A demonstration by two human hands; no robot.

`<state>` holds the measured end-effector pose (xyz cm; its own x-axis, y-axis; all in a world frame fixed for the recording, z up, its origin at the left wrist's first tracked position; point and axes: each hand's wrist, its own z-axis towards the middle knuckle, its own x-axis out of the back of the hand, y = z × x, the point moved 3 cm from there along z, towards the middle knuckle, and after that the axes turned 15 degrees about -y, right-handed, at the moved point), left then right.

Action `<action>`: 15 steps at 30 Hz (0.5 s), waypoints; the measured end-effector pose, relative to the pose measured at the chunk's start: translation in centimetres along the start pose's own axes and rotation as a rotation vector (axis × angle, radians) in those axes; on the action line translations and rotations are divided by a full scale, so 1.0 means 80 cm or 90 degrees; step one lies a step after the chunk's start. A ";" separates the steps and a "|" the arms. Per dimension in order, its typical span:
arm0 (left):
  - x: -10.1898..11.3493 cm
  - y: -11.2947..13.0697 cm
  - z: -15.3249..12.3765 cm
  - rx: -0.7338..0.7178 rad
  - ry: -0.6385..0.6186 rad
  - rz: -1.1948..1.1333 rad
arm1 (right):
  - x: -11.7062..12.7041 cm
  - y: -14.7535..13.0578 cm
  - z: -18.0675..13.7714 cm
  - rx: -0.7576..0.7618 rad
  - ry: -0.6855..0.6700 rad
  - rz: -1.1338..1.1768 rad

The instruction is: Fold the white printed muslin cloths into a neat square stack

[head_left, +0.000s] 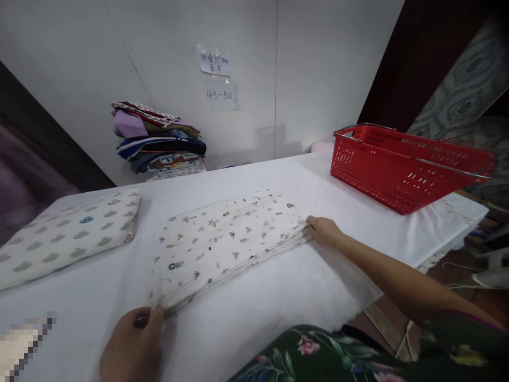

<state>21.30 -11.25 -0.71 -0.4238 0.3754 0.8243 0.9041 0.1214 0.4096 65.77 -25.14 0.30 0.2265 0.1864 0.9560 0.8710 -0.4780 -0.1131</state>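
A thin white cloth (226, 233) with small printed plants and figures lies folded in layers on the white-covered table (262, 297). My left hand (135, 342) pinches its near left corner between thumb and fingers. At the near right corner, my right hand (324, 231) is closed on the layered edge. The near edge runs fairly straight between both hands, and the layers show along it. To the left rests a thicker folded cloth (75, 231) with grey cloud-like shapes, apart from both hands.
A red plastic basket (397, 170) with metal handles stands at the right end of the table. Behind the table's far edge, a stack of folded clothes (159, 140) leans near the wall. Handwritten paper signs (220, 95) are taped there. A blurred-out patch (24, 345) covers the lower left.
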 end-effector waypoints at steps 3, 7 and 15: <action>0.000 -0.001 0.002 0.017 -0.016 0.001 | -0.022 0.006 -0.007 -0.008 -0.016 0.015; 0.001 0.000 0.001 0.018 -0.010 -0.003 | -0.028 0.009 -0.012 -0.020 -0.012 0.041; -0.002 0.004 -0.005 0.012 -0.008 -0.002 | -0.029 0.015 -0.009 -0.045 -0.048 0.135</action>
<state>21.61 -11.64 -0.56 -0.4263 0.3858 0.8182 0.9036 0.1403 0.4047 65.99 -26.78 -1.87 0.4360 0.1380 0.8893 0.7682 -0.5719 -0.2879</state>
